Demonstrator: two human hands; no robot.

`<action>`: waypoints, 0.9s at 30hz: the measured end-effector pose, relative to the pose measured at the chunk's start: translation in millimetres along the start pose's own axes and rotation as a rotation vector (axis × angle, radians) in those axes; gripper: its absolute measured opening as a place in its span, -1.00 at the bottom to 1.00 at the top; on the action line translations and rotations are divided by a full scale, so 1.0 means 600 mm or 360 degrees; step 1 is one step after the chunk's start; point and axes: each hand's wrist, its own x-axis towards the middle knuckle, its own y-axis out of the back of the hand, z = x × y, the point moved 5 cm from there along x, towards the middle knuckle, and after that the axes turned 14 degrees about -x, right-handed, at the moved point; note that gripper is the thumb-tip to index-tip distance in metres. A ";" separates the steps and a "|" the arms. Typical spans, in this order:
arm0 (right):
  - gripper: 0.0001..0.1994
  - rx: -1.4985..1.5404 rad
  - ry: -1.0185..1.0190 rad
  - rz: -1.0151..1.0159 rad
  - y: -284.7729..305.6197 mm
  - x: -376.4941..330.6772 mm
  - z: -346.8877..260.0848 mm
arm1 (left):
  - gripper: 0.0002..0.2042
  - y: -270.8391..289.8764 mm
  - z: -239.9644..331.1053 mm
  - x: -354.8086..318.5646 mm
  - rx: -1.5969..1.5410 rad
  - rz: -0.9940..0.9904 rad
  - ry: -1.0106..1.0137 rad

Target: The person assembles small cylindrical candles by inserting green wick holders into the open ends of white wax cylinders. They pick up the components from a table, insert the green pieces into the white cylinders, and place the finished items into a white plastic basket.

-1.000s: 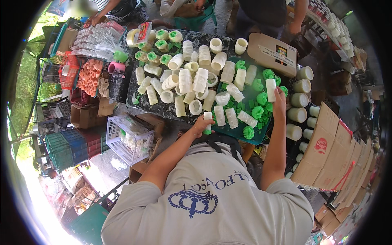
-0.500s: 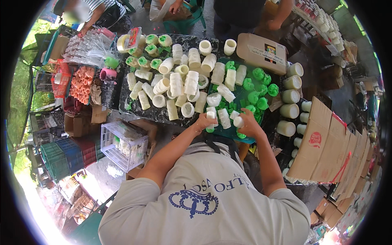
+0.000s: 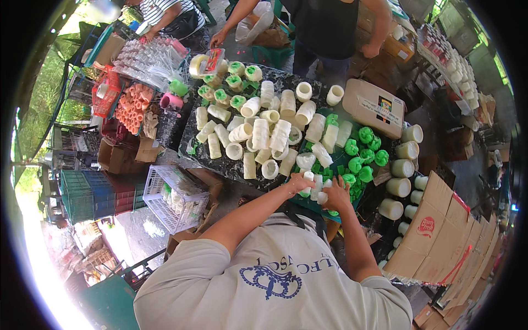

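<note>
My left hand (image 3: 297, 183), at the near edge of the green tray (image 3: 312, 204), is closed on a small white cylinder (image 3: 309, 176). Close beside it, my right hand (image 3: 337, 195) has its fingers curled round a short white piece (image 3: 323, 197). Between the hands stands another white piece (image 3: 316, 186). Bright green moulded pieces (image 3: 366, 133) and loose green scraps fill the tray's right side. Just beyond my hands lie a white cup-like piece (image 3: 306, 160) and a tilted white cylinder (image 3: 322, 154).
Hollow cream cylinders (image 3: 260, 133) crowd the black table, with green-topped ones (image 3: 237, 102) behind. Wider white cylinders (image 3: 402, 168) line the right, near a cardboard sheet (image 3: 426, 231). A cardboard box (image 3: 374, 107) sits far right. A white crate (image 3: 175, 201) stands left. Two people are across the table.
My hands have come closer together, still with white pieces in them. The whole view has shifted, so the table sits further right and lower, and more of the person in black shows.
</note>
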 end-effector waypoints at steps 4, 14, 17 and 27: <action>-0.21 -0.0016 0.0059 -0.0006 0.006 -0.001 -0.003 | -0.52 0.026 -0.058 0.061 0.0256 0.0175 0.0014; -0.33 0.0083 0.0181 0.0238 -0.004 -0.006 0.005 | -0.70 0.002 0.014 -0.020 -0.0168 -0.0090 0.0037; -0.37 0.0094 0.0188 0.0336 0.003 -0.006 0.003 | -0.70 0.010 0.029 -0.057 -0.0184 -0.0129 0.0031; -0.40 0.0383 0.0244 0.0620 0.045 -0.033 -0.007 | -0.57 0.090 0.070 -0.179 -0.0587 -0.0391 0.0111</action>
